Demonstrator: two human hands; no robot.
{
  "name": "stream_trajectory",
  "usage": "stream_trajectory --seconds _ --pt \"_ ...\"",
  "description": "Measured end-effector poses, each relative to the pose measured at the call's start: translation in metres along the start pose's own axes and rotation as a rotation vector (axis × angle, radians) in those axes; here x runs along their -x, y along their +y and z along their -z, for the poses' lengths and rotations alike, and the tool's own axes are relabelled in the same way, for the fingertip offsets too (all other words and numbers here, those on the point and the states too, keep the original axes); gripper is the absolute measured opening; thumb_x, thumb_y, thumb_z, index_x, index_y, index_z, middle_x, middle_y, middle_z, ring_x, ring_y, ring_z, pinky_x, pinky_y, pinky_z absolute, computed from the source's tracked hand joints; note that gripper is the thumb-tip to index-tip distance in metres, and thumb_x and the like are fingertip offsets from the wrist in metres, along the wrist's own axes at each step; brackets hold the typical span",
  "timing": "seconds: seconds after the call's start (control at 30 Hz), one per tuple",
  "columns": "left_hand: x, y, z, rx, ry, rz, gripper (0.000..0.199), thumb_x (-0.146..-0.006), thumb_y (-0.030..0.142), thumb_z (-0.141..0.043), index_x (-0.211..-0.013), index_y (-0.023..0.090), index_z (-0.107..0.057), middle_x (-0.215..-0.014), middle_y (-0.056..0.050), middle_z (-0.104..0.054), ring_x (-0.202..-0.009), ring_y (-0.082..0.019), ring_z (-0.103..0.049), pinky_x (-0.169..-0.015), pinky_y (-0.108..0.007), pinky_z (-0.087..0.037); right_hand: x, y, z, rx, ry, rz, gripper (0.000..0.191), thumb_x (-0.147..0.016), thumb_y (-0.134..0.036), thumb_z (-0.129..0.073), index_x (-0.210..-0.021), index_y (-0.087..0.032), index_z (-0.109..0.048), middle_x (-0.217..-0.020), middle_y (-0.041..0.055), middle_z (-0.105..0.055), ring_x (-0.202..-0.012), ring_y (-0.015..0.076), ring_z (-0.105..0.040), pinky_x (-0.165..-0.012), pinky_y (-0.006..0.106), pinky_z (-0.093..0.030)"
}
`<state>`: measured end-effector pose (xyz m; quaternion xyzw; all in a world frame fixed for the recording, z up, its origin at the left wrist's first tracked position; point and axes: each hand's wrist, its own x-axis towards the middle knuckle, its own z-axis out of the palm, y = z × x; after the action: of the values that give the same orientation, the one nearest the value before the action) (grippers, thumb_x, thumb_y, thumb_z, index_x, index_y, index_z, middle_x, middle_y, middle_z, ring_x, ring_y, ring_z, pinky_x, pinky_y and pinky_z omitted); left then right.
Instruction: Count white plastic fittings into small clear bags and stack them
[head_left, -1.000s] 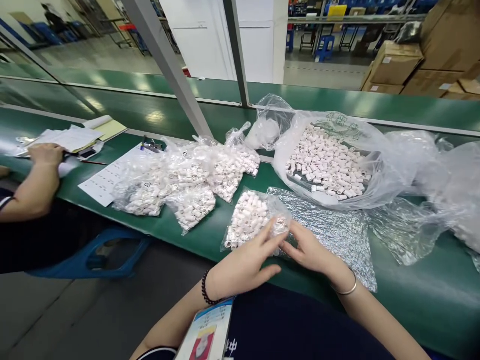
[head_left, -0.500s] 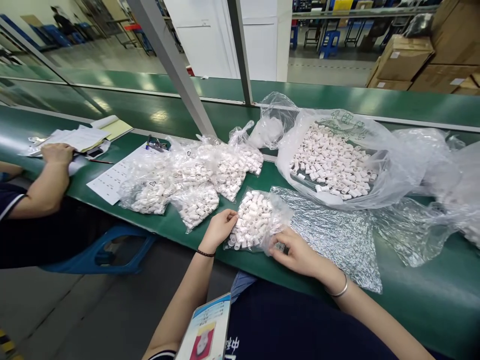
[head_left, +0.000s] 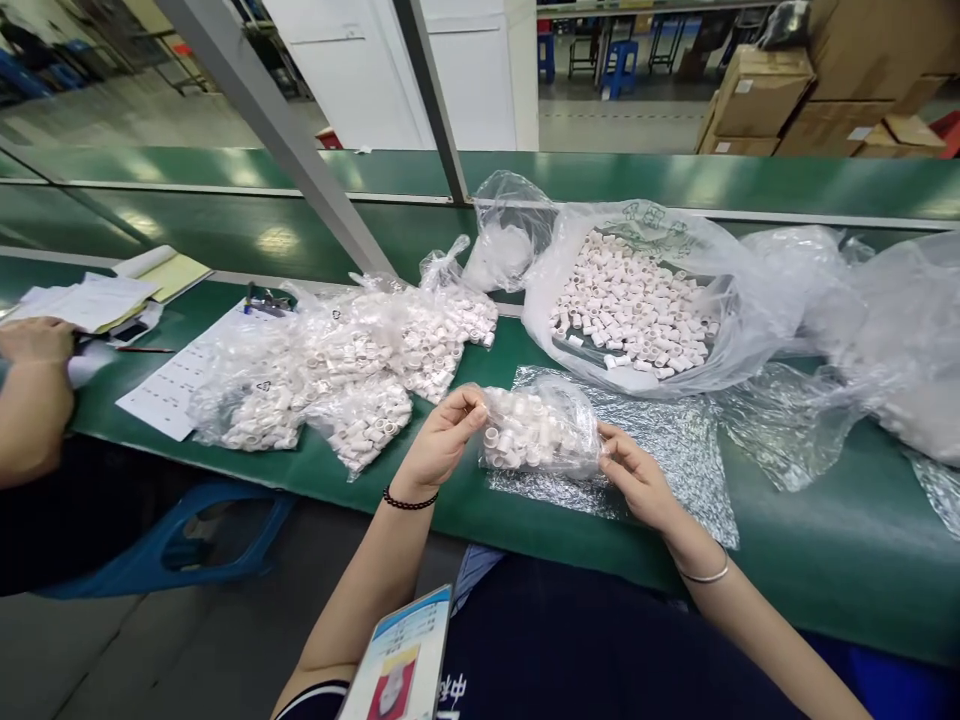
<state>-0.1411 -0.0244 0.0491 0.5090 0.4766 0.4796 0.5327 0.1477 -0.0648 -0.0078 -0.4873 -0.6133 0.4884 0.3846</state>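
Observation:
Between my hands is a clear plastic bag (head_left: 536,430) filled with short white pipe fittings, held up over the bench. My left hand (head_left: 444,440) pinches its left edge, thumb against fingers. At the other side, my right hand (head_left: 636,472) grips the bag's right edge with its fingertips. Under the bag lies a crinkled silvery sheet (head_left: 675,480). Behind it, a large open plastic bag (head_left: 757,330) holds a heap of loose white fittings (head_left: 637,305). To the left sit several filled clear bags (head_left: 360,415) of the same fittings, piled close together.
A printed sheet (head_left: 161,395) lies partly under the piled bags, with papers (head_left: 90,300) further left. A co-worker's hand (head_left: 37,340) rests there. More plastic bags (head_left: 892,340) stand at the right. A slanted metal post (head_left: 277,130) rises behind the bench.
The bag of fittings has been lifted off the bench and tipped lengthwise between both hands. My right hand has moved to its right edge. The view has swung right.

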Motion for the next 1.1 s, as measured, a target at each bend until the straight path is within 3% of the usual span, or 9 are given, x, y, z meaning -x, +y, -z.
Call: stream_trajectory --seconds 0.13,0.27,0.43,0.57,0.73,0.83,0.93,1.0,1.1 --pt "0.002 0.0 -0.013 0.039 -0.032 -0.029 0.042 -0.073 0.06 -0.079 -0.073 0.022 -0.061 -0.103 -0.006 -0.057 -0.1 -0.021 -0.057 -0.08 -0.031 -0.051 0.007 0.011 0.006 -0.034 0.056 -0.015 0.04 -0.092 -0.061 -0.055 -0.08 -0.023 -0.057 -0.145 0.0138 -0.053 -0.136 0.0301 -0.049 -0.108 0.05 -0.039" --pt "0.005 0.002 -0.025 0.039 -0.045 -0.087 0.037 -0.077 0.056 -0.077 -0.071 0.023 -0.062 -0.139 -0.007 -0.055 -0.139 -0.03 -0.044 -0.111 -0.048 -0.043 0.01 0.019 0.005 -0.025 0.102 -0.02 0.041 -0.094 -0.061 -0.052 -0.08 -0.023 -0.056 -0.143 0.0135 -0.055 -0.135 0.0303 -0.05 -0.109 0.053 -0.04" --pt "0.003 0.014 -0.051 0.068 -0.051 -0.17 0.033 -0.081 0.053 -0.076 -0.073 0.024 -0.061 -0.146 -0.003 -0.055 -0.146 -0.031 -0.04 -0.122 -0.056 -0.031 0.013 0.024 -0.004 -0.083 0.169 -0.001 0.036 -0.096 -0.059 -0.051 -0.111 -0.026 -0.052 -0.156 0.0134 -0.041 -0.144 0.0277 -0.041 -0.115 0.052 -0.039" --pt "-0.002 0.026 -0.075 0.123 -0.006 -0.122 0.033 -0.082 0.053 -0.075 -0.077 0.024 -0.059 -0.148 -0.003 -0.054 -0.148 -0.03 -0.037 -0.121 -0.054 -0.034 0.018 0.022 -0.007 0.045 0.195 0.023 0.067 -0.095 -0.057 -0.054 -0.148 -0.026 -0.028 -0.162 0.0173 -0.027 -0.15 0.0309 -0.03 -0.121 0.055 -0.031" --pt "-0.005 0.023 -0.112 0.119 0.05 -0.079 0.03 -0.087 0.051 -0.068 -0.084 0.024 -0.055 -0.152 -0.003 -0.049 -0.15 -0.028 -0.033 -0.121 -0.051 -0.034 0.022 0.017 -0.01 0.402 0.316 0.357 0.086 -0.081 -0.057 -0.071 -0.148 -0.029 -0.025 -0.165 0.016 -0.01 -0.154 0.0415 -0.009 -0.12 0.071 -0.019" --pt "0.0 0.008 -0.134 0.081 0.056 -0.04 0.029 -0.092 0.052 -0.06 -0.089 0.024 -0.055 -0.156 -0.004 -0.041 -0.147 -0.027 -0.038 -0.115 -0.047 -0.043 0.021 0.017 -0.013 0.459 0.333 0.48 0.066 -0.073 -0.054 -0.08 -0.125 -0.031 -0.046 -0.163 0.0101 -0.017 -0.154 0.0424 -0.01 -0.119 0.073 -0.019" --pt "0.005 -0.006 -0.145 -0.003 -0.013 -0.025 0.031 -0.093 0.056 -0.056 -0.093 0.024 -0.057 -0.156 -0.005 -0.038 -0.138 -0.026 -0.048 -0.106 -0.041 -0.049 0.018 0.018 -0.015 0.444 0.368 0.463 0.03 -0.084 -0.046 -0.07 -0.102 -0.029 -0.054 -0.155 0.0087 -0.032 -0.152 0.039 -0.019 -0.119 0.071 -0.023" --pt "0.006 -0.013 -0.142 -0.05 -0.024 -0.096 0.032 -0.093 0.057 -0.057 -0.096 0.025 -0.059 -0.152 -0.007 -0.04 -0.138 -0.026 -0.047 -0.107 -0.04 -0.047 0.016 0.018 -0.012 0.398 0.418 0.437 0.012 -0.093 -0.039 -0.057 -0.098 -0.027 -0.055 -0.147 0.0105 -0.042 -0.149 0.0355 -0.029 -0.118 0.068 -0.028" --pt "-0.004 -0.022 -0.123 -0.153 0.123 -0.249 0.037 -0.091 0.058 -0.059 -0.108 0.025 -0.058 -0.149 -0.012 -0.038 -0.14 -0.028 -0.042 -0.113 -0.045 -0.04 0.014 0.018 -0.006 0.257 0.502 0.376 0.011 -0.1 -0.034 -0.046 -0.1 -0.027 -0.054 -0.137 0.0117 -0.051 -0.142 0.0299 -0.043 -0.114 0.061 -0.039"
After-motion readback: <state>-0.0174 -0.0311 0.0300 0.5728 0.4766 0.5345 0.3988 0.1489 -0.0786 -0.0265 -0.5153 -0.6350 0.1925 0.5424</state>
